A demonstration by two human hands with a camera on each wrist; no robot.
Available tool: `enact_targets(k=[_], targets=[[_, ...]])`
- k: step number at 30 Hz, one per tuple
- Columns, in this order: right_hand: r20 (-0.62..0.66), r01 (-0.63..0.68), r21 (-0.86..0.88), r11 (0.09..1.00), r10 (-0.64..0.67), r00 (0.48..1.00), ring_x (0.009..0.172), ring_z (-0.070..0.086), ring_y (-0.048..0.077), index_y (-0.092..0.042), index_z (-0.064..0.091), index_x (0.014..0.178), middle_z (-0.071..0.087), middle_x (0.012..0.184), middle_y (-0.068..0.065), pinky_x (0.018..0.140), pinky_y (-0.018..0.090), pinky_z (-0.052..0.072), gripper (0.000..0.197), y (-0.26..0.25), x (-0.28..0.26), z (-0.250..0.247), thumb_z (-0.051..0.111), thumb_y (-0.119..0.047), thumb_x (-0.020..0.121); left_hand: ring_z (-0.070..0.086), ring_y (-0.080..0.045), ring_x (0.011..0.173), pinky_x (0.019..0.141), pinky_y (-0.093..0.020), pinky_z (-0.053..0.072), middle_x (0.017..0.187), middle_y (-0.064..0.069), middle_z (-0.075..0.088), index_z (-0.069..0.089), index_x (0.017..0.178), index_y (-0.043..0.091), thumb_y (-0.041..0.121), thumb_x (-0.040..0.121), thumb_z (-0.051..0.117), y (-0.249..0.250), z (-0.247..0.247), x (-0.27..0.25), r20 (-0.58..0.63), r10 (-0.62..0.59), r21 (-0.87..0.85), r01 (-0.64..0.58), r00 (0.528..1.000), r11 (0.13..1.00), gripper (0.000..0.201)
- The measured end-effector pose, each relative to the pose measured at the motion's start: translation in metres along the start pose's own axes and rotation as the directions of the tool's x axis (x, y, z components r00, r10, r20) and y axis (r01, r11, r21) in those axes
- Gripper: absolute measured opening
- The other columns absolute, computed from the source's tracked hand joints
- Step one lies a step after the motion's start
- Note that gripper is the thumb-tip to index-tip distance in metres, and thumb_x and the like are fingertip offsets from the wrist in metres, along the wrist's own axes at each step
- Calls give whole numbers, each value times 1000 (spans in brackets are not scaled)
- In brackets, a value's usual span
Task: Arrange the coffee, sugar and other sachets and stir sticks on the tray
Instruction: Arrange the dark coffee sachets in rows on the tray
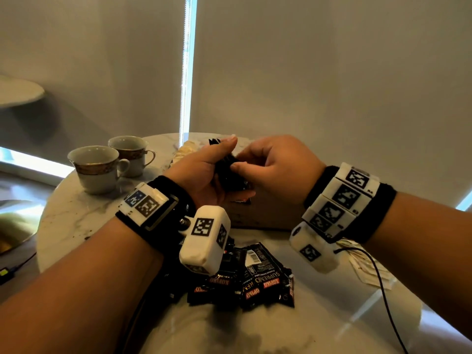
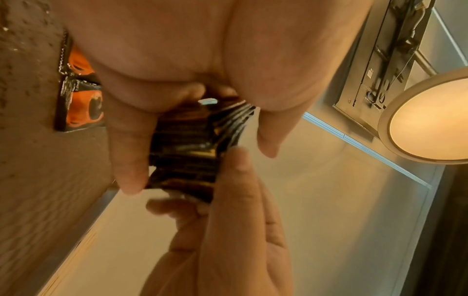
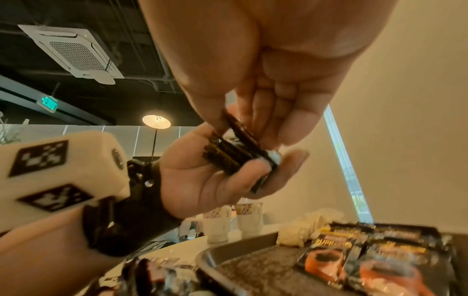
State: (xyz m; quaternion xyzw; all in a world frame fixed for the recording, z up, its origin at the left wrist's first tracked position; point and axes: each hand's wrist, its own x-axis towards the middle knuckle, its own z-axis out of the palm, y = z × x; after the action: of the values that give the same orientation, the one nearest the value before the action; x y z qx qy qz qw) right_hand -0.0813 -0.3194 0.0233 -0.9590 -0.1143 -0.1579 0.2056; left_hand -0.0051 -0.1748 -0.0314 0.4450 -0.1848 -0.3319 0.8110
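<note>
1. Above the brown tray (image 3: 215,258), both hands meet over a stack of black coffee sachets (image 1: 227,172).
2. Left hand (image 1: 201,175) cups that stack, fingers curled under it and thumb raised along its side; the sachets stand on edge in the palm, too tightly packed to count.
3. Right hand (image 1: 275,167) pinches the top sachet of the stack between thumb and fingertips (image 3: 276,128), its other fingers folded in.
4. On the tray, black sachets with an orange cup print (image 3: 326,260) lie flat; at least two show clearly in the right wrist view, with more blurred behind.
5. Nearer the person, a loose pile of black and red coffee sachets (image 1: 255,279) sits on the round white marble table (image 1: 76,215); count unclear.
6. Two white gold-banded teacups (image 1: 97,167) stand side by side at far left.
7. White paper sachets (image 1: 367,269) peek out under the right wrist.
</note>
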Motion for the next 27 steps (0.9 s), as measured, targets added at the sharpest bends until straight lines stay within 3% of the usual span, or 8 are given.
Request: enact_targets(k=[4, 7, 10, 12, 14, 18, 24, 27], targets=[[49, 50, 173, 984, -60, 997, 82, 68, 8, -29, 73, 103, 73, 91, -6, 80, 40, 58, 16, -3, -9, 8, 61, -37, 95, 69, -26, 70, 60, -47, 60, 93, -12, 64, 54, 124, 19, 23, 100, 53, 13, -7, 0, -186, 37, -19, -42, 982, 999, 24], [248, -17, 114, 993, -12, 969, 77, 66, 10, -30, 66, 91, 69, 89, -5, 72, 39, 60, 27, 3, -21, 0, 74, -52, 77, 64, -21, 73, 65, -45, 60, 90, -7, 59, 55, 116, 9, 34, 98, 56, 24, -18, -1, -226, -16, -114, -11, 974, 993, 31], [584, -11, -113, 994, 75, 808, 86, 60, 9, -35, 61, 90, 59, 102, -12, 72, 32, 59, 48, 9, -34, 4, 82, -63, 56, 63, -19, 76, 73, -46, 61, 90, -6, 59, 52, 125, 7, 34, 98, 56, 29, -27, -2, -247, 16, -146, -53, 969, 988, 38], [697, 36, -190, 981, 109, 708, 94, 56, 7, -37, 60, 91, 52, 112, -15, 80, 35, 58, 55, 11, -41, 14, 83, -67, 50, 63, -19, 79, 73, -46, 61, 93, -6, 59, 47, 137, 8, 33, 98, 56, 29, -27, -2, -251, 28, -154, -69, 968, 986, 47], [737, 36, -200, 979, 126, 664, 97, 54, 6, -35, 60, 93, 48, 118, -15, 83, 35, 58, 55, 12, -48, 23, 88, -59, 53, 64, -19, 78, 71, -46, 60, 95, -6, 60, 45, 141, 10, 32, 98, 57, 28, -26, -3, -250, 38, -157, -79, 967, 984, 50], [730, 109, -248, 963, 112, 675, 95, 54, 10, -32, 56, 94, 45, 118, -12, 80, 36, 59, 55, 15, -55, 31, 90, -54, 57, 65, -20, 79, 72, -47, 59, 95, -6, 61, 49, 130, 14, 29, 98, 57, 25, -27, -1, -246, 58, -169, -102, 967, 980, 37], [733, 99, -284, 954, 150, 664, 99, 56, 16, -31, 54, 92, 44, 117, -8, 82, 38, 59, 50, 30, -55, 23, 87, -52, 61, 65, -20, 77, 71, -45, 59, 93, -5, 62, 49, 135, 13, 30, 96, 59, 22, -28, 0, -233, 37, -187, -83, 972, 979, 44], [716, 74, -288, 955, 163, 679, 96, 56, 13, -32, 53, 92, 46, 116, -10, 76, 30, 60, 51, 30, -56, 19, 89, -50, 61, 64, -19, 78, 72, -46, 59, 94, -5, 61, 51, 124, 15, 30, 97, 57, 22, -28, 0, -221, 46, -187, -89, 974, 978, 32]])
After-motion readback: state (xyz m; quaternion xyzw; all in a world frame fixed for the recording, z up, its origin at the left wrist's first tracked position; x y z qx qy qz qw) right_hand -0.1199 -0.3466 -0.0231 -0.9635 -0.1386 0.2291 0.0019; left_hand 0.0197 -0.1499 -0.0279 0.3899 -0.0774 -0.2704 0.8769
